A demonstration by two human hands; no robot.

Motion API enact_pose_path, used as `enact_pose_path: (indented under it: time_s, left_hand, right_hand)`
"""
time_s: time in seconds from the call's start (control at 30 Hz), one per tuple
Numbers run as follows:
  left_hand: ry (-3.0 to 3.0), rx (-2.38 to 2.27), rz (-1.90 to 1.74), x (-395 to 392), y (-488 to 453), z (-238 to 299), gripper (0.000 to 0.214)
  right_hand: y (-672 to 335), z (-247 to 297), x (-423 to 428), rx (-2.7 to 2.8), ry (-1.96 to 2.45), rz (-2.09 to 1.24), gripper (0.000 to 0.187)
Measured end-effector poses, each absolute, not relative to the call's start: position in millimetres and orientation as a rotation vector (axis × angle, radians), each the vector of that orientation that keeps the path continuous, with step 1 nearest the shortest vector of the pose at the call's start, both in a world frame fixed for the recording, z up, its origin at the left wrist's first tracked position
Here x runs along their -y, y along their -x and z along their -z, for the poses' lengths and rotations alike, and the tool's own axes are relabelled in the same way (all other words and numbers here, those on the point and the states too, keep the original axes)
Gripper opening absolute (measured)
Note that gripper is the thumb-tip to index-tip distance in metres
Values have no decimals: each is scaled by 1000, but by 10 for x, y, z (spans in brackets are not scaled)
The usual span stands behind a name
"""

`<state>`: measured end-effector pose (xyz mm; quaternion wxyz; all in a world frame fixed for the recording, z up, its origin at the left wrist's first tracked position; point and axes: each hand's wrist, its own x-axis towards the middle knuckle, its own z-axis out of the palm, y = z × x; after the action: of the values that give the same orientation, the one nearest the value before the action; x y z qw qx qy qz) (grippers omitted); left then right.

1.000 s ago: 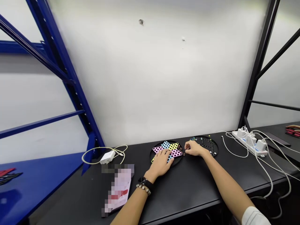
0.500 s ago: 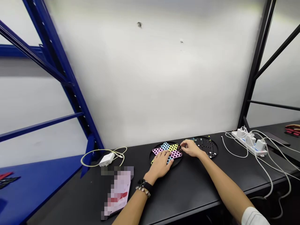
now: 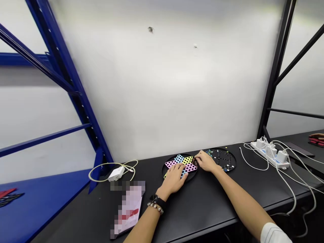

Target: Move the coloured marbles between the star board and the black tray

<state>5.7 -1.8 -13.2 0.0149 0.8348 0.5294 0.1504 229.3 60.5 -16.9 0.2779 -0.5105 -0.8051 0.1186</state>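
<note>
A star-shaped Chinese checkers board in blue, yellow and pink, dotted with holes, sits inside a round black tray. Across its near part lies my left hand, fingers stretched out, covering some of the holes. My right hand is at the tray's right rim, with thumb and fingertips pinched together. Small brownish marbles show beside those fingertips; whatever is in the pinch is too small to make out. Behind my right hand, a second round black tray holds glass marbles, partly hidden by the hand.
Left of my left forearm lies a flat, blurred-out pink item. Farther back is a white charger with a looped cable. A power strip with plugs and trailing white cables stands at right. The white wall closes the back.
My right hand has shifted slightly, and more brownish marbles show beside its fingertips. My left hand stays on the board. The whole view has moved a little.
</note>
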Motion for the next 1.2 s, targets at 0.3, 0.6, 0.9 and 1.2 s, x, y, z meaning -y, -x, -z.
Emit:
enact_pose_path:
  time_s: [0.3,0.6,0.9,1.2]
  left_hand:
    - [-2589,-1642,-476,-8,-35,168,40]
    - [-2594,-1647,-468,14,-50,137,39]
    - [-2580,-1650,-456,27,-62,116,38]
    - [-2603,-1640,-499,-5,-45,176,40]
  right_hand:
    - [-3060,387,-883,1906,1852,-259,49]
    - [-3004,418,-887,1957,1799,-340,44]
    - [-3092,447,-972,1848,1726,-372,33]
    - [-3073,386,-940,1948,1702,-452,17]
